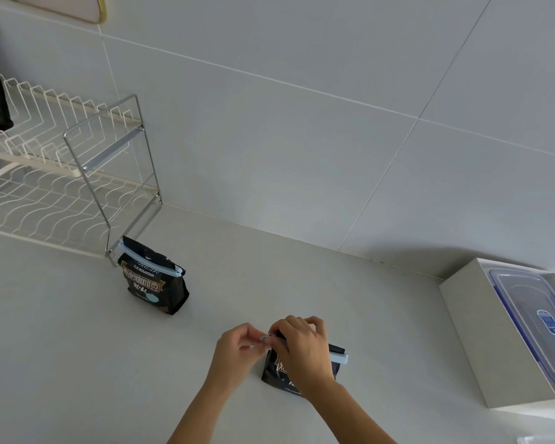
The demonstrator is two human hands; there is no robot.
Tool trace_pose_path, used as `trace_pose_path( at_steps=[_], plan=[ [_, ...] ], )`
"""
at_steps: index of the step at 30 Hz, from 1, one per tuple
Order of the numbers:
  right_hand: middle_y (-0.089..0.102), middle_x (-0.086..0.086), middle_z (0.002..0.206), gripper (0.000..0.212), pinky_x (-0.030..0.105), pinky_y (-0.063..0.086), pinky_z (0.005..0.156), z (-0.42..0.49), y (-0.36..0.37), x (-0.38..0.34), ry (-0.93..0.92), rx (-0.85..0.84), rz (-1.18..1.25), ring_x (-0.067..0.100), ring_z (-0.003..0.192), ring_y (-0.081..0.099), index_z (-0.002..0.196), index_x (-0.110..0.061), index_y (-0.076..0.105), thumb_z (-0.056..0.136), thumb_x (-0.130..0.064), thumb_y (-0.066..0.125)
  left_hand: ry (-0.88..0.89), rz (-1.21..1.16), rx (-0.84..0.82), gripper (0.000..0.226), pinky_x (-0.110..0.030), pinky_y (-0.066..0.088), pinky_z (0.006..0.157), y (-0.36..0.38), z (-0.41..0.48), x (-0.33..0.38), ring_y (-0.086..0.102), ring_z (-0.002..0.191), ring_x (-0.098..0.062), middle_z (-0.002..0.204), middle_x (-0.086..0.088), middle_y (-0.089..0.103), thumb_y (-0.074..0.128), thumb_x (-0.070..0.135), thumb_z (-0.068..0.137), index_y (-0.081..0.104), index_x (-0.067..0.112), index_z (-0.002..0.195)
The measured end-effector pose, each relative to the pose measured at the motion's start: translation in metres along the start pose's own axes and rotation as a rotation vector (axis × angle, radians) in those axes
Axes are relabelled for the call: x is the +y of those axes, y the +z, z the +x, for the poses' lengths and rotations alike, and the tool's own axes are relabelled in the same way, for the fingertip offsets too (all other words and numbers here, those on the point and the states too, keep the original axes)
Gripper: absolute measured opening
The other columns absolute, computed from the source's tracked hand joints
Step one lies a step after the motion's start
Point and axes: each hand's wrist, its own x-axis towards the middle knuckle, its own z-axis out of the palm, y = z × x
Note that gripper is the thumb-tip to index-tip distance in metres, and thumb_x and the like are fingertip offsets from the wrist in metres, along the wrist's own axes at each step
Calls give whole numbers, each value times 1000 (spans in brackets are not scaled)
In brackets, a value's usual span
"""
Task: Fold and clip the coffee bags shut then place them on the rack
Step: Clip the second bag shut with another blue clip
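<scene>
Left hand [237, 347], right hand [302, 350] both tight on clip [338, 358], apparently across coffee bag [271, 371]

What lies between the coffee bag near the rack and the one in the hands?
Only bare counter, seen in the head view, separates the far bag from the held bag.

The right hand [302, 350] hides most of the coffee bag [271, 371] and the middle of its clip [338, 358]. The rack [29, 161] runs off the left edge, the clear box [526, 302] off the right
</scene>
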Motion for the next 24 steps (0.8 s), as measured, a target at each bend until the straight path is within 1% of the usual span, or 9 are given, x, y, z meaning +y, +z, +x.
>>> trace_pose_path(
  at_steps=[2,4,8,10,11,13,17,22,24],
  plan=[
    [67,-12,80,23,27,21,98,0,2,0,10,11,-19,8,78,61,80,-27,62,88,-44,48,-12,-22,-8,10,-18,49,65,0,0,0,67,67,-10,68,-5,73,74,14,76,68,9,69],
    [66,-13,75,19,27,21,94,0,3,0,7,30,-41,6,72,61,76,-29,62,86,-43,53,-21,-27,-16,9,-17,48,64,-1,-1,-1,65,65,-8,68,-3,73,72,13,77,69,13,68],
    [66,-13,81,22,25,21,98,1,1,4,13,-14,-4,5,79,60,82,-30,62,87,-47,50,-54,-133,-41,8,-28,53,81,0,-4,-3,72,79,-15,76,-6,77,72,17,78,72,10,74],
    [67,-13,82,24,23,26,97,3,-1,6,23,-33,54,5,79,58,85,-29,63,86,-49,50,-72,-184,-33,19,-26,52,80,1,-7,-3,72,82,-14,77,-5,77,70,28,74,71,9,74],
    [67,-12,82,23,22,29,94,3,-2,6,22,-35,85,5,78,58,86,-29,64,85,-49,51,-80,-190,-21,22,-23,50,77,2,-7,-3,71,80,-11,77,-4,77,68,31,73,70,10,73],
    [67,-13,83,22,21,32,90,3,-5,7,14,-48,136,4,79,58,88,-29,64,85,-47,53,-82,-187,19,20,-18,47,69,7,-8,-2,70,75,-7,73,-1,76,66,26,82,66,10,69],
    [65,-14,84,19,23,44,76,1,-14,10,46,-35,256,4,79,56,89,-27,65,85,-44,55,-78,-179,60,28,-7,45,58,14,-6,3,68,69,-8,65,-2,72,64,31,83,59,14,61],
    [59,-12,76,16,26,47,60,-5,-18,12,105,47,285,4,76,53,75,-25,65,83,-38,63,-82,-107,35,31,-20,42,63,18,-2,6,58,66,-12,65,-6,63,66,32,82,53,11,64],
    [58,-11,75,17,25,45,59,-6,-18,13,103,51,261,6,75,52,74,-24,64,84,-38,63,-93,-105,15,30,-19,43,62,19,-1,6,56,62,-9,64,-4,63,67,32,81,53,11,64]
  ],
)
